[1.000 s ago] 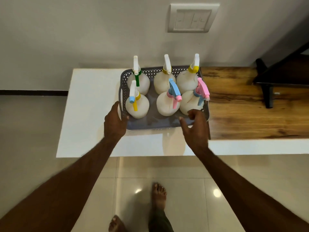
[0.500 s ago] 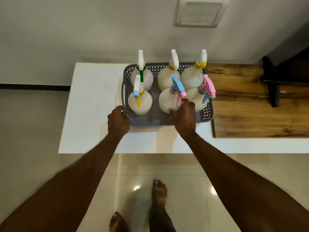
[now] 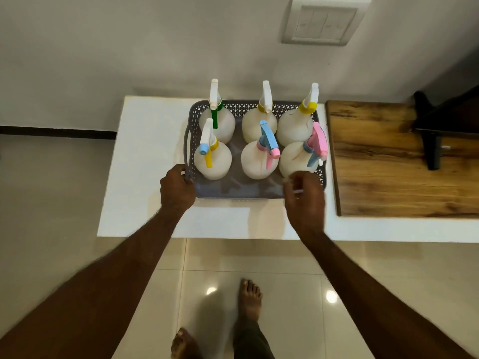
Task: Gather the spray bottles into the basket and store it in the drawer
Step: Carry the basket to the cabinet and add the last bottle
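Left hand (image 3: 177, 187) grips the basket (image 3: 239, 194); right hand (image 3: 303, 196) blurred beside it.

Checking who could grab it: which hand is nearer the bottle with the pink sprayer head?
Right. The right hand sits just in front of that bottle; the left hand holds the basket corner opposite.

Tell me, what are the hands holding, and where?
The left hand grips the grey basket at its near-left corner; the right hand is at its near-right corner, grip unclear.

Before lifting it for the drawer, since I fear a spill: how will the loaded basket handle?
The basket probably feels heavy, carrying six spray bottles. Its perforated plastic walls may flex. The tall bottles could tip if it tilts.
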